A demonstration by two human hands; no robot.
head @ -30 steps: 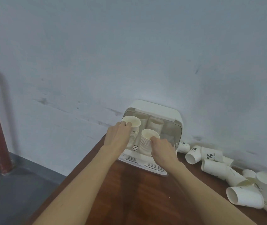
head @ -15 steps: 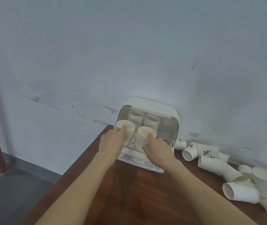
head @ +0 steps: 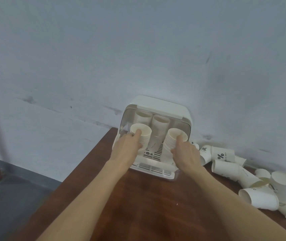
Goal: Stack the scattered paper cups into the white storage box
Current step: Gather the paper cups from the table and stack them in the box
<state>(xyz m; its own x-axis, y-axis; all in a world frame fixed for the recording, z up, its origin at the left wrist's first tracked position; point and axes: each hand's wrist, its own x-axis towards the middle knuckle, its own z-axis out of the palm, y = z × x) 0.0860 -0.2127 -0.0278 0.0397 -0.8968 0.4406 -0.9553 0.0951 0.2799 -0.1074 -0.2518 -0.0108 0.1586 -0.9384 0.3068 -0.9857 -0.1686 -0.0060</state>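
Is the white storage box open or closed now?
Open. The white storage box has its clear front cover lifted, and both hands reach inside, each holding a cup stack.

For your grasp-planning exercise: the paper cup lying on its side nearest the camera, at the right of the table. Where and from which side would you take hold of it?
Grip the lying paper cup across its side wall near the open rim, coming down from above. It lies on the table with its mouth facing left and other loose cups crowd its right and far sides, so the top is probably the freest approach.
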